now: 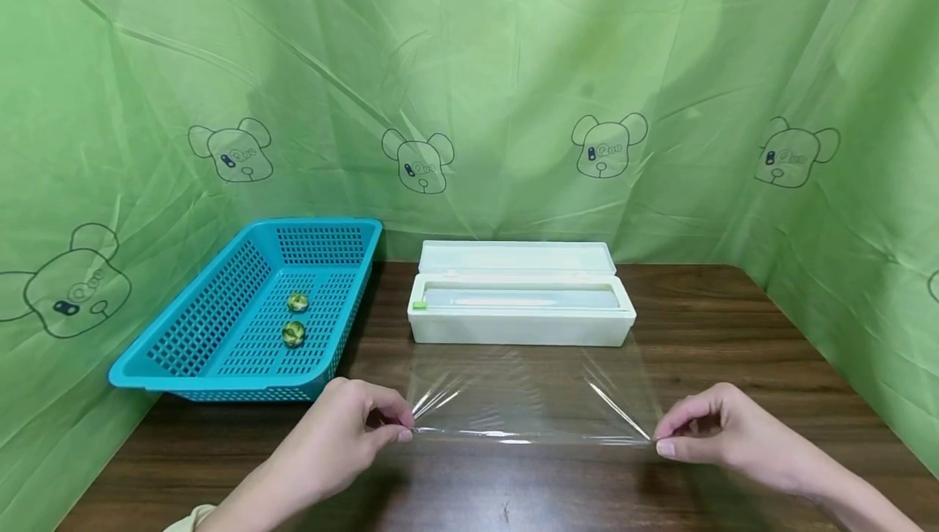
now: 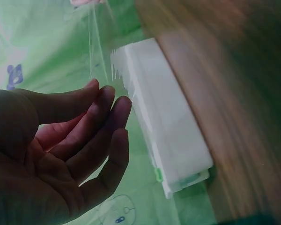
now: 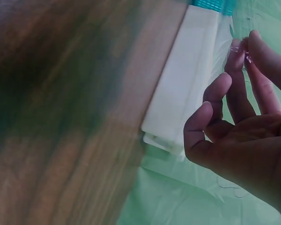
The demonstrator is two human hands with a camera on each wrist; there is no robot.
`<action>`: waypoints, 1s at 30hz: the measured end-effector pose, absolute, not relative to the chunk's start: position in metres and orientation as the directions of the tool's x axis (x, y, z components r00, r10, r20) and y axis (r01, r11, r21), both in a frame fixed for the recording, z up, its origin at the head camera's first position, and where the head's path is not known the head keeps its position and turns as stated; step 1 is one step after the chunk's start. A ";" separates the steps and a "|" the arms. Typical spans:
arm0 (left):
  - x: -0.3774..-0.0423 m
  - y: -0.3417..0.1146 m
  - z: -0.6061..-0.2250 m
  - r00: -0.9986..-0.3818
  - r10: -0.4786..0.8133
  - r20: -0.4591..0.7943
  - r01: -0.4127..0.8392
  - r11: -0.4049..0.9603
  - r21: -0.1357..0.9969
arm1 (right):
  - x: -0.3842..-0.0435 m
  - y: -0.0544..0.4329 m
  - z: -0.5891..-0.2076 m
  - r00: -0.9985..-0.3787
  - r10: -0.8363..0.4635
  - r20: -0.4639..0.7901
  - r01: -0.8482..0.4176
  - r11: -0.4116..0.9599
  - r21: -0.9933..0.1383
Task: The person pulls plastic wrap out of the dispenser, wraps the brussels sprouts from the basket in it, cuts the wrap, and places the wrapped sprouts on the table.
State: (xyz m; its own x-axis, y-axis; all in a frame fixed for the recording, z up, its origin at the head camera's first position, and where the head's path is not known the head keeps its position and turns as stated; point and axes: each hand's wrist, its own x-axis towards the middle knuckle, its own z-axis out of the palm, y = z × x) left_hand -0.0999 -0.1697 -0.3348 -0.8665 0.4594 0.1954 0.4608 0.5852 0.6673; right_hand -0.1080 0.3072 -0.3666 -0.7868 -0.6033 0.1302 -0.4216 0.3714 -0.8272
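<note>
We held film point(image 1: 528, 395) stretched from its box point(image 1: 522, 328).
Our left hand point(image 1: 341, 438) and right hand point(image 1: 734, 438) each pinched a near film corner between the fingers point(image 1: 390, 403).

Pale beige, rumpled sleeve point(image 1: 191, 519) behind the bare left hand point(image 1: 348, 428)

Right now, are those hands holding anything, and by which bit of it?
A thin, clear, shiny plastic sheet: the left hand pinches its near left corner, and the right hand pinches its near right corner.
</note>
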 end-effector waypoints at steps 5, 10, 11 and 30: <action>-0.101 -0.168 -0.348 -0.865 0.467 0.185 0.464 0.601 0.650 | -0.110 0.303 -0.380 -0.763 -0.630 0.144 -0.434 0.334 -0.837; -0.102 -0.166 -0.358 -0.861 0.474 0.183 0.474 0.621 0.624 | -0.111 0.300 -0.392 -0.752 -0.640 0.159 -0.451 0.323 -0.832; -0.102 -0.166 -0.360 -0.861 0.475 0.181 0.475 0.629 0.616 | -0.112 0.300 -0.394 -0.751 -0.639 0.166 -0.461 0.327 -0.825; -0.105 -0.163 -0.386 -0.860 0.493 0.129 0.497 0.753 0.431 | -0.110 0.287 -0.412 -0.771 -0.606 0.197 -0.530 0.439 -0.725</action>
State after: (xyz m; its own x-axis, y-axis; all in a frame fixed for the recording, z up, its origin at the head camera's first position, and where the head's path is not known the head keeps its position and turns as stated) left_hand -0.1050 -0.1629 -0.3862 -0.8602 0.4934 0.1292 0.4967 0.7531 0.4314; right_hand -0.1099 0.2868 -0.4118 -0.7707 -0.6060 0.1970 -0.5304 0.4388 -0.7253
